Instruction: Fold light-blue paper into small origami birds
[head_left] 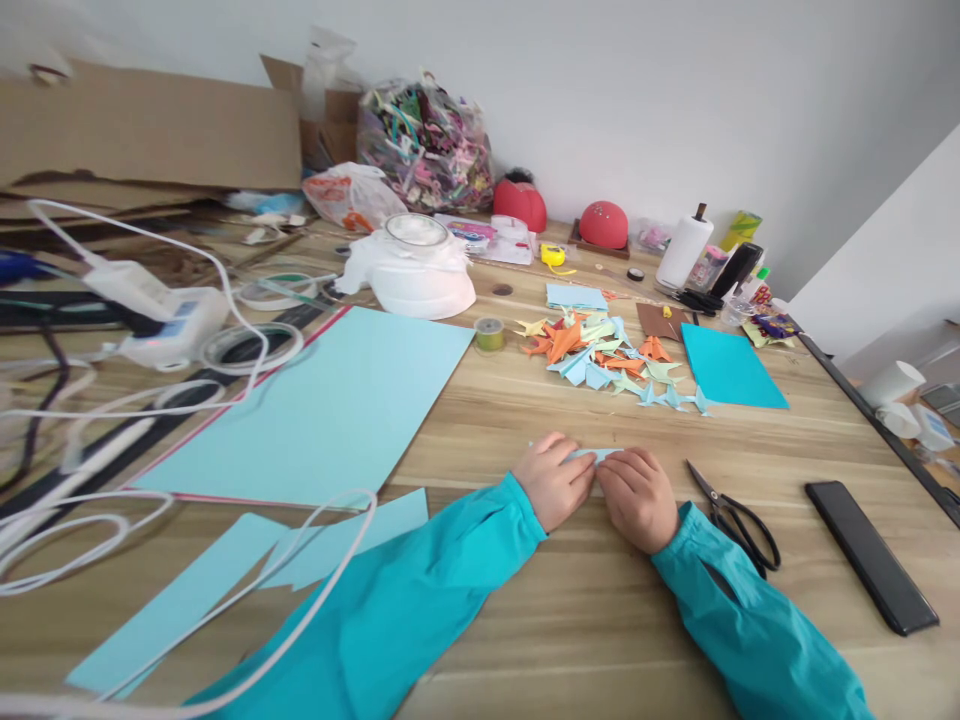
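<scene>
Both my hands rest side by side on the wooden table (pixel 525 640), pressing a small piece of light blue paper (pixel 592 455) flat. My left hand (pixel 553 482) has its fingers curled down onto the paper's left part. My right hand (pixel 639 497) is closed over its right part, so most of the paper is hidden. Both arms wear teal sleeves. A pile of folded paper figures (pixel 600 360) in orange, blue and pale green lies beyond my hands.
Black scissors (pixel 735 520) and a dark phone (pixel 870 555) lie right of my hands. A teal sheet (pixel 731 367) sits far right, a large light blue sheet (pixel 330 410) to the left with cut strips (pixel 225 580). White cables (pixel 112 400), a white appliance (pixel 412 270) and boxes crowd the left and back.
</scene>
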